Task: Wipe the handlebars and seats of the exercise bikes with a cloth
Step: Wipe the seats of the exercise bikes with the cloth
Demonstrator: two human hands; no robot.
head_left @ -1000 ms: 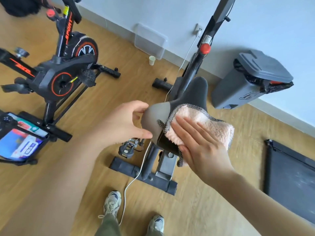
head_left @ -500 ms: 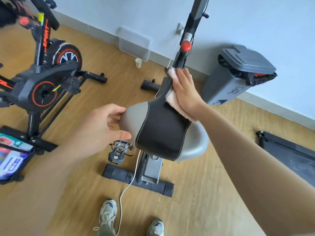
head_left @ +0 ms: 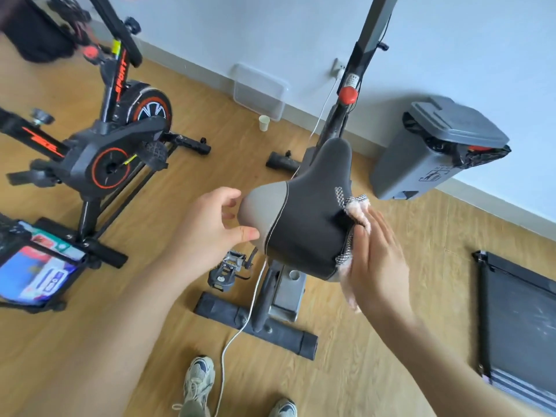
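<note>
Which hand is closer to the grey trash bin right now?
Right. The right hand presses the cloth on the seat edge toward the bin; the left hand holds the seat's opposite edge.

left forearm (head_left: 99, 335) bare | right forearm (head_left: 469, 365) bare | left trainer (head_left: 199, 380) grey-white, dark panels, pale laces | right trainer (head_left: 284, 409) alike, partly cropped
</note>
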